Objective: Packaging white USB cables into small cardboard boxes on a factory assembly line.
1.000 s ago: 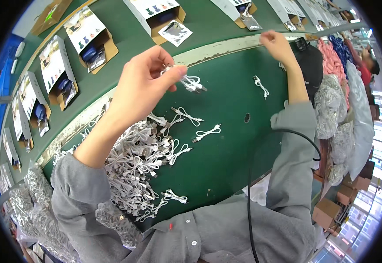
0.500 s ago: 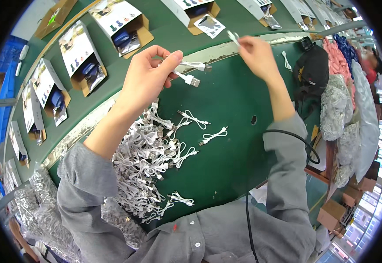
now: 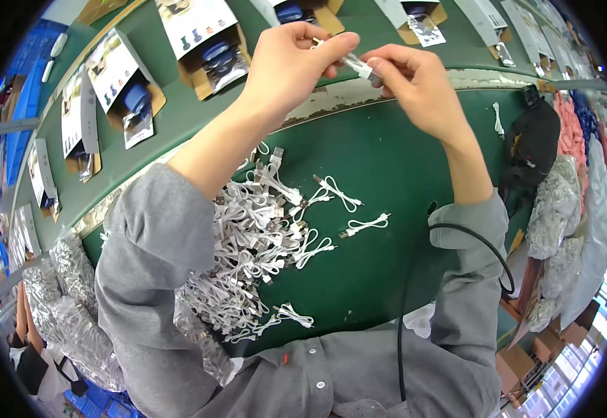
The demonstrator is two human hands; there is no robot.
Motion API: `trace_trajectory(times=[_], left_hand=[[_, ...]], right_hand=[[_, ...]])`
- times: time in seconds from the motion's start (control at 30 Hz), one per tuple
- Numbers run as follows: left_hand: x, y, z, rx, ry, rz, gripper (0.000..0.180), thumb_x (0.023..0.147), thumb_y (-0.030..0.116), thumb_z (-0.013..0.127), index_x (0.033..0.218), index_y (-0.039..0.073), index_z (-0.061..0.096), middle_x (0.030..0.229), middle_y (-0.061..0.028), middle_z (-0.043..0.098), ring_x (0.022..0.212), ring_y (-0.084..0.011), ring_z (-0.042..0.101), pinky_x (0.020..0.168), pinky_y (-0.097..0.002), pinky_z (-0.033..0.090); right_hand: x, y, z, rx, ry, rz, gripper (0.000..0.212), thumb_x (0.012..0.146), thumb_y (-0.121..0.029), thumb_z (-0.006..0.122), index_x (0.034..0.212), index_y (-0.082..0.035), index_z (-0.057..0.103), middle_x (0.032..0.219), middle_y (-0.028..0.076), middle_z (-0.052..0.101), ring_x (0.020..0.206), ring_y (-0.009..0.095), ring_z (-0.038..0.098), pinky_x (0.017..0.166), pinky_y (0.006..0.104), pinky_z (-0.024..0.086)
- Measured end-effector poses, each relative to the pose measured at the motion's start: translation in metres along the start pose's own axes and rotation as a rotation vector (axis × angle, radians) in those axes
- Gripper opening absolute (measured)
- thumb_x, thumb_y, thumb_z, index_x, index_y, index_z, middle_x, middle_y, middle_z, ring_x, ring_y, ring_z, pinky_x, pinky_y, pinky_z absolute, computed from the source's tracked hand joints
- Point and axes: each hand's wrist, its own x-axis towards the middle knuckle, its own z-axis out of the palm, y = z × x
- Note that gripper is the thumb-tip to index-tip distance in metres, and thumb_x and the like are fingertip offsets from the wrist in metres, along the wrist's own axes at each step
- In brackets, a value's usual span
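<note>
Held between left hand (image 3: 286,68) and right hand (image 3: 422,87): white cables (image 3: 354,64). Cable pile (image 3: 248,240) heaped on green table (image 3: 380,279); open boxes (image 3: 195,31) lined up beyond.

One head-worn fisheye, looking down from close above bare left hand (image 3: 285,67), bare right hand (image 3: 423,89), flat green tabletop (image 3: 395,160); warped rim hard to read.

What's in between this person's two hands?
In the head view, white cable spans the gap from the left hand to the right hand.
</note>
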Motion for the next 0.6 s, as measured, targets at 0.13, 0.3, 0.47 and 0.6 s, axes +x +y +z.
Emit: trace_trajectory(times=[0.13, 0.3, 0.47, 0.6], left_hand=[[-0.004, -0.001, -0.028, 0.19, 0.091, 0.067, 0.033, 0.084, 0.026, 0.078, 0.099, -0.002, 0.07, 0.076, -0.0041, 0.07, 0.068, -0.0076, 0.063, 0.062, -0.0232, 0.049], [-0.001, -0.022, -0.079, 0.773, 0.354, 0.47, 0.013, 0.083, 0.014, 0.076, 0.089, 0.004, 0.073, 0.079, -0.0122, 0.069, 0.072, -0.0229, 0.069, 0.068, -0.0304, 0.053], [-0.001, -0.047, -0.071, 1.56, 0.151, 0.823, 0.004, 0.074, 0.007, 0.064, 0.07, 0.005, 0.065, 0.089, -0.0079, 0.06, 0.087, -0.0239, 0.066, 0.072, -0.0374, 0.056], [0.013, -0.046, -0.029, 1.911, 0.118, 0.81, 0.003, 0.07, 0.012, 0.067, 0.072, 0.011, 0.069, 0.082, -0.0026, 0.058, 0.085, -0.0172, 0.06, 0.073, -0.0274, 0.047]], right_hand=[[0.019, 0.03, -0.014, 0.02, 0.189, -0.049, 0.023, 0.094, -0.02, 0.063, 0.1, -0.001, 0.072, 0.071, 0.0, 0.065, 0.063, 0.005, 0.055, 0.056, 0.0226, 0.043], [0.086, 0.055, -0.007, -0.302, 0.321, 0.003, 0.03, 0.089, -0.023, 0.066, 0.107, 0.001, 0.068, 0.087, 0.012, 0.067, 0.079, 0.021, 0.065, 0.068, 0.0321, 0.051], [0.097, 0.058, 0.01, -0.645, 0.287, -0.092, 0.04, 0.086, -0.021, 0.066, 0.12, 0.001, 0.063, 0.097, 0.022, 0.063, 0.092, 0.036, 0.065, 0.082, 0.0406, 0.052], [0.054, 0.034, 0.006, -0.623, 0.37, -0.095, 0.049, 0.087, -0.021, 0.066, 0.13, -0.001, 0.053, 0.122, 0.02, 0.053, 0.092, 0.035, 0.065, 0.084, 0.0423, 0.052]])
